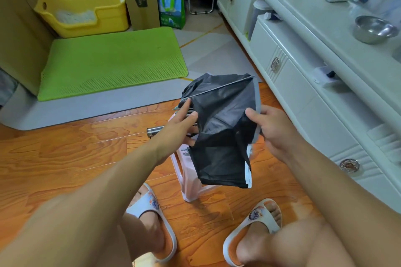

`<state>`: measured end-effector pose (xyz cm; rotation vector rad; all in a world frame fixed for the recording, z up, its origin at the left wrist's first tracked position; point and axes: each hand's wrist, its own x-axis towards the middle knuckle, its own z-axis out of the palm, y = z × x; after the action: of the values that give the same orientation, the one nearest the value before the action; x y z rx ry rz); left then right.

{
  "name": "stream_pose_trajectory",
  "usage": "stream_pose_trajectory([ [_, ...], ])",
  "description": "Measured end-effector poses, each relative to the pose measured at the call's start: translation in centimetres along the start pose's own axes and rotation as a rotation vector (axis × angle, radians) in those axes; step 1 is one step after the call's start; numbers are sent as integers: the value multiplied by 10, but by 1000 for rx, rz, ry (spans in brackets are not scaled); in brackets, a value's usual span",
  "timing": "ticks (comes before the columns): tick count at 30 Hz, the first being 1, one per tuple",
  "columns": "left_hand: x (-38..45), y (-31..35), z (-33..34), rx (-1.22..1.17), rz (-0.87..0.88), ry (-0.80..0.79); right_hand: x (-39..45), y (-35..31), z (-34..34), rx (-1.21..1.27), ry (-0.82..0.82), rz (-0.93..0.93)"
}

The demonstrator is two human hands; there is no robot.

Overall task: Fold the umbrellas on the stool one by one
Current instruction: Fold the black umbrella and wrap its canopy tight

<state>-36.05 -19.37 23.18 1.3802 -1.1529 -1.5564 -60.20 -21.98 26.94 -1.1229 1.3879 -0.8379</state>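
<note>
Black nylon canopy of the collapsed umbrella [223, 128] hangs over the pale pink plastic stool [186, 180], held up between both hands. Right hand [271, 130] pinches the grey-trimmed edge; left hand [180, 123] has fingers extended along the ribs (grip unclear). Best now to gather panels evenly, pleating around the shaft before wrapping.

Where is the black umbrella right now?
In the head view, the black umbrella sits centre frame, held between both hands above the pink stool, just left of the white cabinet.
</note>
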Motion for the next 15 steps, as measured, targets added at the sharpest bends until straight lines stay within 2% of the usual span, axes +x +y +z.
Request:
stream_pose_trajectory([
  [3,-3,-3,0,18,-57,-7,8,-14,-6,139,-16,-34],
  [6,-9,-2,2,-70,-163,27,9,-13,-8,100,-28,8],
  [8,-13,-2,3,-4,-188,51,7,-12,-9,55,-46,9],
  [12,-20,3,9,49,-112,152,-1,-12,-7,-1,-35,-17],
  [15,-26,8,16,92,-36,132,-1,-10,-9,8,51,-28],
])
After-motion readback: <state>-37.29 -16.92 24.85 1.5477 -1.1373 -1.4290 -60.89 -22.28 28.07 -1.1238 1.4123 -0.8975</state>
